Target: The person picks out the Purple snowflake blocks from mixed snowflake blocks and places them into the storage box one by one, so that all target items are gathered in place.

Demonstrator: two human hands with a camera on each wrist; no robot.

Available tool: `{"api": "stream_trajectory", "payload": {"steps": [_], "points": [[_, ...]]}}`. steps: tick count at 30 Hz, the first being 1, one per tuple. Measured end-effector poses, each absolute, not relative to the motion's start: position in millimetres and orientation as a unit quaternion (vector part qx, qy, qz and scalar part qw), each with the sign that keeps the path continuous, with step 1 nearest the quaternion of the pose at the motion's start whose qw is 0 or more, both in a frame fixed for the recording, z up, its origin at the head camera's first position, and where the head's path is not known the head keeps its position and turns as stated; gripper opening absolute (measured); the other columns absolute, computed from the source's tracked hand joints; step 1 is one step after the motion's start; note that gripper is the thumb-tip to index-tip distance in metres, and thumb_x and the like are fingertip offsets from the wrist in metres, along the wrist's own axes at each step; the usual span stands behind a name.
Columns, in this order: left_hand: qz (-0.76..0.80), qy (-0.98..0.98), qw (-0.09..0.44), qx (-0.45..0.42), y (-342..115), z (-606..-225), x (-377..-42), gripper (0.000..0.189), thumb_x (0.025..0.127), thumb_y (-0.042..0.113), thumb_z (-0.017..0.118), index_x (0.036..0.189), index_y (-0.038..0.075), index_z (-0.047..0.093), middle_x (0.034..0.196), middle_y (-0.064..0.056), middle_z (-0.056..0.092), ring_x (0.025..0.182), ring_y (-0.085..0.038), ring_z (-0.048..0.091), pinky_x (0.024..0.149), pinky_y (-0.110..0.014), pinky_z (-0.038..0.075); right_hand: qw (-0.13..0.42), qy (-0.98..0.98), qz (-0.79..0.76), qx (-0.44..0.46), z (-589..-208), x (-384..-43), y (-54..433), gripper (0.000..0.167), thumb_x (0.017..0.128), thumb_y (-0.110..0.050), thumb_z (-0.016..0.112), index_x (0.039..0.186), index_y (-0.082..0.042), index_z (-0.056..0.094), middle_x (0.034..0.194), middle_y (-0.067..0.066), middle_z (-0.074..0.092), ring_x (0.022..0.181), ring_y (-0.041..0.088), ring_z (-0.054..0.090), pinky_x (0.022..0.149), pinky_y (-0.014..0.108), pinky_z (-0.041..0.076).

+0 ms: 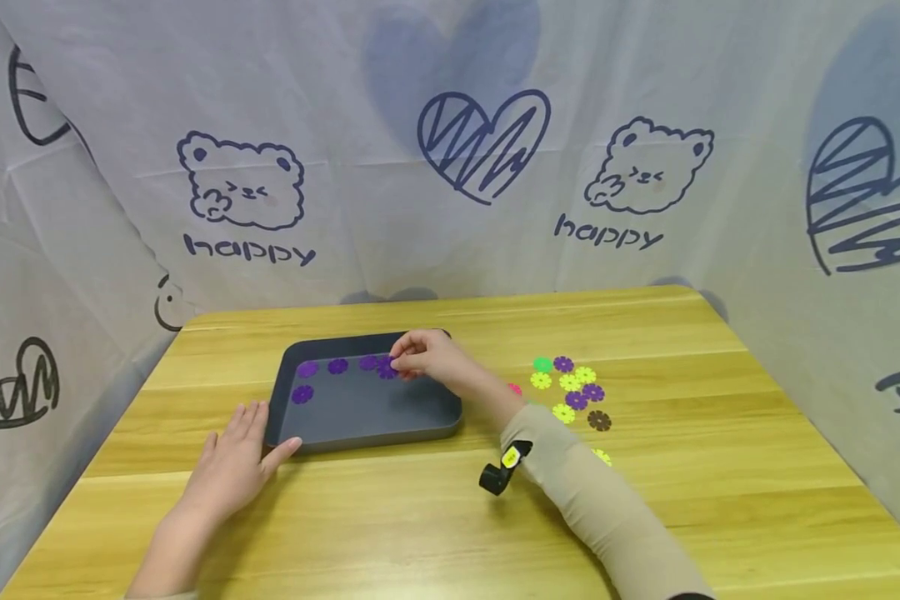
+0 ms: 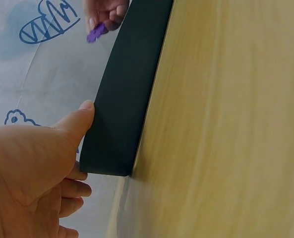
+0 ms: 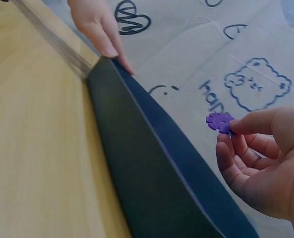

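My right hand [image 1: 433, 358] pinches a purple flower-shaped plastic disc [image 3: 217, 122] between thumb and fingertips, over the far part of a dark grey tray [image 1: 367, 412]. Purple discs lie in the tray: a row of three along the far side, with the rightmost disc [image 1: 367, 362] partly overlapped by the held one in the head view, and another disc [image 1: 302, 394] nearer on the left. My left hand [image 1: 228, 462] rests at the tray's near left corner, fingers stretched along the left wall and thumb at the front rim.
Right of the tray, loose discs lie on the wooden table [image 1: 390, 533]: several yellow discs [image 1: 563, 413], several purple discs [image 1: 592, 392], a green disc [image 1: 543, 365], a brown disc [image 1: 599, 421] and a pink disc [image 1: 515, 389] partly behind my right forearm. Printed white cloth [image 1: 375, 233] surrounds the table's back and sides.
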State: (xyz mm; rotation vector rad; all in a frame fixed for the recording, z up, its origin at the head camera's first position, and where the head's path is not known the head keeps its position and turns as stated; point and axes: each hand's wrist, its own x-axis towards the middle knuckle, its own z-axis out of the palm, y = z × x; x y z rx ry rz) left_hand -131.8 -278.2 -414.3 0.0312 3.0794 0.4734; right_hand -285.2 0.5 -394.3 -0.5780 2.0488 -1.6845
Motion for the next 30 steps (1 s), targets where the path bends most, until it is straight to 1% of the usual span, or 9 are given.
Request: {"api": "stream_trajectory", "payload": {"steps": [2, 5, 8, 11, 13, 19, 22, 25, 30], "points": [[0.15, 0.989, 0.012, 0.01, -278, -414, -132, 0.093, 0.097, 0.062, 0.04, 0.151, -0.011, 0.019, 0.155, -0.035, 0.019, 0.145, -0.052, 0.014, 0.11, -0.076, 0.01, 0.213, 0.737, -0.608, -0.204, -397, -283, -9, 0.017, 0.091, -0.005, 0.065, 0.105, 0.005, 0.062, 0.079, 0.002, 0.065, 0.098, 0.047, 0.063, 0.091, 0.053, 0.055], [0.152, 0.988, 0.013, 0.009, -278, -413, -132, 0.092, 0.097, 0.061, 0.041, 0.151, -0.01, 0.019, 0.156, -0.035, 0.018, 0.145, -0.052, 0.013, 0.11, -0.076, 0.009, 0.211, 0.741, -0.609, -0.191, -402, -281, -23, 0.015, 0.09, -0.004, 0.066, 0.102, 0.004, 0.064, 0.079, 0.003, 0.066, 0.098, 0.047, 0.064, 0.088, 0.049, 0.058], [0.155, 0.988, 0.013, 0.009, -278, -413, -132, 0.092, 0.097, 0.061, 0.042, 0.151, -0.01, 0.019, 0.156, -0.035, 0.017, 0.146, -0.051, 0.012, 0.111, -0.075, 0.009, 0.201, 0.75, -0.604, -0.18, -408, -279, -39, 0.012, 0.09, -0.004, 0.067, 0.1, 0.002, 0.066, 0.08, 0.006, 0.068, 0.088, 0.041, 0.068, 0.083, 0.046, 0.06], [0.155, 0.988, 0.013, 0.007, -278, -413, -132, 0.092, 0.097, 0.061, 0.042, 0.151, -0.01, 0.019, 0.156, -0.035, 0.018, 0.146, -0.051, 0.012, 0.111, -0.075, 0.009, 0.193, 0.758, -0.6, -0.169, -413, -277, -53, 0.01, 0.089, -0.003, 0.067, 0.097, 0.003, 0.067, 0.082, 0.011, 0.07, 0.074, 0.028, 0.068, 0.076, 0.041, 0.061], [0.155, 0.988, 0.013, 0.007, -278, -413, -133, 0.092, 0.097, 0.061, 0.042, 0.151, -0.01, 0.019, 0.156, -0.035, 0.018, 0.146, -0.051, 0.013, 0.11, -0.076, 0.009, 0.188, 0.765, -0.594, -0.161, -415, -277, -62, 0.008, 0.089, -0.003, 0.068, 0.095, 0.002, 0.067, 0.082, 0.013, 0.07, 0.068, 0.021, 0.066, 0.07, 0.036, 0.061], [0.158, 0.987, 0.016, 0.007, -278, -413, -133, 0.092, 0.097, 0.061, 0.042, 0.151, -0.01, 0.019, 0.156, -0.035, 0.018, 0.146, -0.051, 0.012, 0.11, -0.076, 0.01, 0.169, 0.799, -0.556, -0.152, -421, -276, -85, 0.002, 0.088, -0.002, 0.068, 0.088, 0.0, 0.067, 0.075, 0.007, 0.068, 0.058, 0.012, 0.061, 0.054, 0.023, 0.056], [0.161, 0.987, 0.019, 0.007, -278, -412, -134, 0.092, 0.097, 0.061, 0.042, 0.151, -0.01, 0.019, 0.156, -0.035, 0.018, 0.146, -0.051, 0.012, 0.11, -0.076, 0.009, 0.155, 0.819, -0.533, -0.145, -421, -276, -93, 0.005, 0.087, -0.002, 0.069, 0.083, -0.001, 0.066, 0.071, 0.004, 0.065, 0.055, 0.01, 0.057, 0.049, 0.02, 0.051], [0.162, 0.987, 0.02, 0.007, -277, -412, -134, 0.092, 0.097, 0.061, 0.042, 0.151, -0.01, 0.019, 0.156, -0.035, 0.017, 0.146, -0.052, 0.012, 0.11, -0.076, 0.009, 0.136, 0.844, -0.501, -0.135, -422, -278, -99, 0.008, 0.086, -0.004, 0.071, 0.079, -0.004, 0.067, 0.073, 0.003, 0.065, 0.057, 0.009, 0.055, 0.05, 0.018, 0.047], [0.16, 0.987, 0.018, 0.009, -278, -412, -133, 0.092, 0.097, 0.06, 0.042, 0.151, -0.011, 0.019, 0.155, -0.035, 0.018, 0.145, -0.052, 0.013, 0.11, -0.076, 0.01, 0.1, 0.887, -0.434, -0.121, -424, -285, -105, 0.007, 0.084, -0.01, 0.074, 0.079, -0.006, 0.072, 0.085, 0.002, 0.071, 0.068, 0.008, 0.053, 0.058, 0.018, 0.042]]}}
